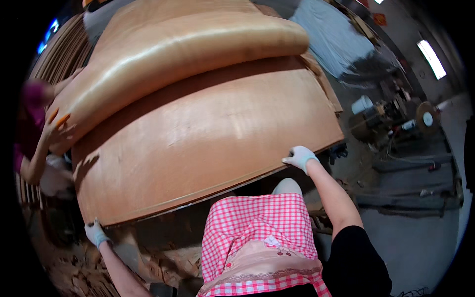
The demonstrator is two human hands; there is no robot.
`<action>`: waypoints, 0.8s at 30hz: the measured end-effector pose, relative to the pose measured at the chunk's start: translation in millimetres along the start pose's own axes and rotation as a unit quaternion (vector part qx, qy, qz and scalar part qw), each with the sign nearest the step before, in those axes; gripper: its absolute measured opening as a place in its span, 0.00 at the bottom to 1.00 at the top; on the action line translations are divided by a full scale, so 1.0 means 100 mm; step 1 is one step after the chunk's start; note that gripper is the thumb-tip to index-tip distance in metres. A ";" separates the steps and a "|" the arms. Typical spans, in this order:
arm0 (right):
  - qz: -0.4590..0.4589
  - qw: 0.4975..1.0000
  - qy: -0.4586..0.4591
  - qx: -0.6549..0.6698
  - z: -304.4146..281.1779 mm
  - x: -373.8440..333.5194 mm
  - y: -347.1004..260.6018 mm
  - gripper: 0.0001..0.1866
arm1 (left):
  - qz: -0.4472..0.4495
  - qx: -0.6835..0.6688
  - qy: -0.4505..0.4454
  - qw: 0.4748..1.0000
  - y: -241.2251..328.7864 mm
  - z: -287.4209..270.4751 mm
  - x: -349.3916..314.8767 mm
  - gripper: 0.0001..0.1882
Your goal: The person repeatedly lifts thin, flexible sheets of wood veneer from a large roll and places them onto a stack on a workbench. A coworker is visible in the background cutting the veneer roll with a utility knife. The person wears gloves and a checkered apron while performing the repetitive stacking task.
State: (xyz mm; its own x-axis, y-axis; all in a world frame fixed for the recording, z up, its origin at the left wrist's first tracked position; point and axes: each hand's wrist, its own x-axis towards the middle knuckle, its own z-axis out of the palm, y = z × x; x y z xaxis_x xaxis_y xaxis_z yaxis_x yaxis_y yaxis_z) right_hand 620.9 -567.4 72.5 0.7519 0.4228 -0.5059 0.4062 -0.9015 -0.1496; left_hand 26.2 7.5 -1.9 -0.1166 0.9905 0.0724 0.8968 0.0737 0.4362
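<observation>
A wide, thin reddish-brown wood veneer sheet (213, 133) lies flat in front of me, its near edge facing my body. My left hand (96, 233), in a white glove, pinches the sheet at its near left corner. Farther right along the same edge, my right hand (301, 157), also gloved, has its fingers closed on the rim with the thumb on top. Across the far part, a paler veneer sheet (193, 39) is bent over into a long rounded fold. At the left, a co-worker's bare hand (58, 126) rests against that fold's end.
The co-worker's purple top (32, 116) shows at the left, beside stacked sheets (62, 47). Whitish plastic sheeting (336, 39) covers something at the back right. A white bucket (362, 104) and machinery (391, 116) stand to the right. Veneer scraps (173, 260) litter the floor below.
</observation>
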 end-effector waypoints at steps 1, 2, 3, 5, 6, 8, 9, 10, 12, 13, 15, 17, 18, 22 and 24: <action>-0.001 1.000 -0.008 0.016 0.02 0.00 0.06 0.24 | -0.007 0.078 0.039 0.996 0.19 -0.04 -0.08 0.21; 0.002 1.000 -0.012 0.009 0.04 -0.03 0.12 0.25 | -0.024 0.118 0.083 0.989 0.69 -0.15 -0.40 0.25; 0.005 1.000 -0.014 0.004 0.04 -0.04 0.19 0.25 | -0.041 0.155 0.132 0.978 1.19 -0.25 -0.75 0.29; -0.019 0.999 -0.023 -0.012 0.07 0.03 0.15 0.26 | 0.102 0.124 0.145 0.976 1.51 -0.13 -1.07 0.33; -0.027 0.999 -0.032 -0.017 0.01 0.04 0.03 0.27 | 0.192 0.017 0.151 0.970 1.49 0.26 -1.23 0.31; -0.007 0.999 -0.033 -0.014 0.02 0.00 0.05 0.28 | 0.210 0.087 -0.196 0.954 2.55 0.40 -2.38 0.35; -0.001 0.999 -0.037 -0.009 -0.01 -0.01 0.07 0.28 | 0.341 0.049 -0.183 0.921 2.82 0.58 -2.92 0.37; -0.001 0.999 -0.033 -0.004 -0.02 -0.02 0.05 0.28 | 0.463 0.020 -0.161 0.871 3.06 0.75 -3.45 0.39; 0.011 0.998 -0.058 0.000 -0.13 -0.03 -0.03 0.26 | 0.529 0.003 -0.222 0.819 3.59 0.88 -4.19 0.41; 0.011 0.999 -0.050 0.012 -0.10 -0.04 0.00 0.26 | 0.561 -0.028 -0.230 0.795 3.81 0.91 -4.46 0.42; -0.001 0.999 -0.041 0.031 -0.04 -0.04 0.02 0.25 | 0.591 -0.018 -0.245 0.769 4.06 1.01 -4.78 0.44; -0.030 0.998 -0.033 0.050 -0.01 -0.08 0.09 0.21 | 0.564 -0.008 -0.274 0.779 4.05 1.15 -4.82 0.46; -0.056 0.996 -0.040 0.053 0.01 -0.03 0.21 0.19 | 0.551 -0.003 -0.288 0.783 4.03 1.18 -4.81 0.47; -0.096 0.994 -0.037 0.035 -0.34 0.06 1.06 0.17 | 0.553 -0.014 -0.280 0.784 4.01 1.21 -4.72 0.49; -0.060 0.996 -0.009 0.059 -0.55 0.13 1.75 0.18 | 0.549 -0.001 -0.286 0.785 4.00 1.20 -4.75 0.49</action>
State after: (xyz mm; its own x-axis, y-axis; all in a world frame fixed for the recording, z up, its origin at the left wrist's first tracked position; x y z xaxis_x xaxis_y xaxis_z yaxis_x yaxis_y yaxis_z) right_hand 730.5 -714.6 86.0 0.6917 0.5276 -0.4931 0.4280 -0.8495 -0.3086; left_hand 491.1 -419.6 30.6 0.9379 0.3469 -0.0086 0.3221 -0.8612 0.3932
